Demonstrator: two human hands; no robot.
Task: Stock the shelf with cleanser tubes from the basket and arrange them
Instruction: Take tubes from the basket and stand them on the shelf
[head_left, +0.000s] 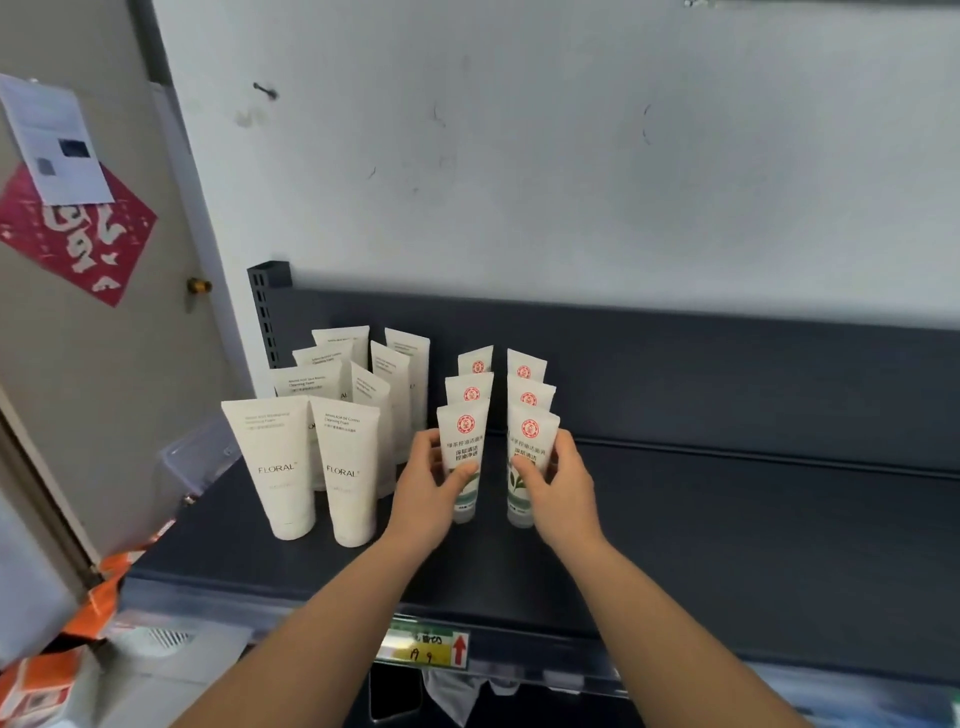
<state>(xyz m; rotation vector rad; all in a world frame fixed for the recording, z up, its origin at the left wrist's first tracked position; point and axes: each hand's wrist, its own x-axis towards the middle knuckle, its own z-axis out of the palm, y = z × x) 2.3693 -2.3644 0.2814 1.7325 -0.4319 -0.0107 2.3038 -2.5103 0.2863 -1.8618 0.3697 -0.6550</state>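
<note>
Both hands up on the dark shelf. Left hand wrapped around the front tube of the left red-seal row, thumb across its label. Right hand gripping the front tube of the right red-seal row the same way. Both tubes upright, caps down on the shelf, apart from each other, two more tubes lined up behind each. Just to the left, taller white FLORAL tubes standing in two rows toward the back panel. On the front edge, a yellow price tag with a red arrow.
</note>
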